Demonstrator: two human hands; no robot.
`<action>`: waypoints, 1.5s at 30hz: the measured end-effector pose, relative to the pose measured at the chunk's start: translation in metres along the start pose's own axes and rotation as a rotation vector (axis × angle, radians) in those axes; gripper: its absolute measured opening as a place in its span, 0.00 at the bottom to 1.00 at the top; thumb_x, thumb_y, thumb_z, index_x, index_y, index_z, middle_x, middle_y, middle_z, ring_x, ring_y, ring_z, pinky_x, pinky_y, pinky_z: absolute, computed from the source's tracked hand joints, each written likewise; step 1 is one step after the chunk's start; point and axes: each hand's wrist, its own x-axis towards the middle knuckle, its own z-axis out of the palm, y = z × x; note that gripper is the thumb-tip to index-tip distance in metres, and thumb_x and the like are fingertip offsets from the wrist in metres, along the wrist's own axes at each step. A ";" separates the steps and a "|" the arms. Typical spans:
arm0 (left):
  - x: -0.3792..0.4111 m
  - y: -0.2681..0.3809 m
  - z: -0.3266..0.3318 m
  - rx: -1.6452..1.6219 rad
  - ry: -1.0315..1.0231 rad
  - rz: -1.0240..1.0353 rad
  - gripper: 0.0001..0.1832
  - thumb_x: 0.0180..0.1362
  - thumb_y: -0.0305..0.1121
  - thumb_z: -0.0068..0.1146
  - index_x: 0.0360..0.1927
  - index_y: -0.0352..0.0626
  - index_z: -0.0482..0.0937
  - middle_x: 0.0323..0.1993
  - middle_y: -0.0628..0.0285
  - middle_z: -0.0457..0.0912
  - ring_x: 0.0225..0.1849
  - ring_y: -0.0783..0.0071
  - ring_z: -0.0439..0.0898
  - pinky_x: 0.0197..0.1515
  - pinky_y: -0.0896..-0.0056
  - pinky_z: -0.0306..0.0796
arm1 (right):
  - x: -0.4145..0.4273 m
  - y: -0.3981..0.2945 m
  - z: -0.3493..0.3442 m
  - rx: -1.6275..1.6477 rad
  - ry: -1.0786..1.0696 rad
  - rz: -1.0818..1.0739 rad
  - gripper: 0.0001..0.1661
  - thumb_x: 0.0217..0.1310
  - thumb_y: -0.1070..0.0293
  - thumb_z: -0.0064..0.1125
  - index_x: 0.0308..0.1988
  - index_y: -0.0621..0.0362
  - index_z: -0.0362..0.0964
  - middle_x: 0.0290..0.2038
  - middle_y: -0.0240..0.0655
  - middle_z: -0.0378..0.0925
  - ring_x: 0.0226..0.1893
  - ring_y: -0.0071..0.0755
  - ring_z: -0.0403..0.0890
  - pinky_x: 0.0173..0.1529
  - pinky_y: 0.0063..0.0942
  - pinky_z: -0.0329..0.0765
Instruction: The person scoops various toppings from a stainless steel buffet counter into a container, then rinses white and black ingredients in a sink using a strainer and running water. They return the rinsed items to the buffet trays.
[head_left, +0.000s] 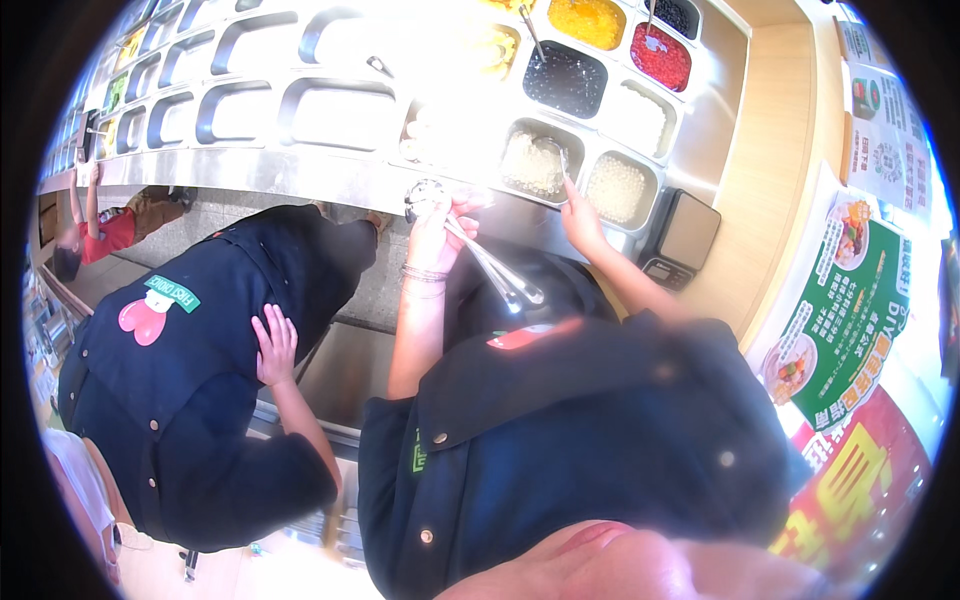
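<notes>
My left hand (439, 232) grips a bunch of metal spoons (491, 262) beside the counter's front edge. Their long handles slant down towards my apron, and their shiny heads (425, 196) stick out past my fingers. Over a steel pan of pale translucent pearls (529, 157), my right hand (583, 221) grasps a metal spoon (562, 159) whose head is in that pan. Right of it sits another pan with small cream-coloured balls (616, 187). Behind these are a pan of dark jelly (564, 79) and a glare-washed pan of white pieces (643, 116).
A digital scale (682, 225) stands by the counter's right end. Farther back are yellow (586, 21) and red (660, 56) toppings, with spoons standing in some pans. An aproned co-worker (202, 360) is close on my left; another person (105, 232) reaches to the counter's far end.
</notes>
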 end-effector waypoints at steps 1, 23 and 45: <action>0.004 0.000 0.001 0.004 -0.011 -0.021 0.14 0.61 0.38 0.39 0.37 0.36 0.70 0.35 0.48 0.77 0.22 0.71 0.76 0.27 0.73 0.73 | 0.008 0.004 0.012 0.075 0.048 0.033 0.28 0.53 0.75 0.36 0.56 0.55 0.55 0.22 0.47 0.70 0.20 0.40 0.72 0.27 0.34 0.70; 0.047 -0.070 -0.018 -0.141 0.117 -0.043 0.11 0.61 0.36 0.38 0.41 0.39 0.67 0.41 0.56 0.72 0.54 0.58 0.66 0.52 0.46 0.62 | -0.011 -0.003 0.025 -0.150 -0.188 -0.202 0.28 0.50 0.74 0.40 0.55 0.58 0.56 0.27 0.53 0.72 0.30 0.53 0.74 0.35 0.44 0.70; 0.049 -0.071 -0.018 -0.105 0.060 -0.058 0.09 0.61 0.36 0.38 0.34 0.43 0.67 0.39 0.62 0.72 0.52 0.64 0.68 0.51 0.50 0.64 | 0.008 -0.052 0.035 1.105 -0.068 0.429 0.30 0.58 0.75 0.34 0.61 0.49 0.47 0.19 0.28 0.59 0.14 0.19 0.58 0.15 0.15 0.59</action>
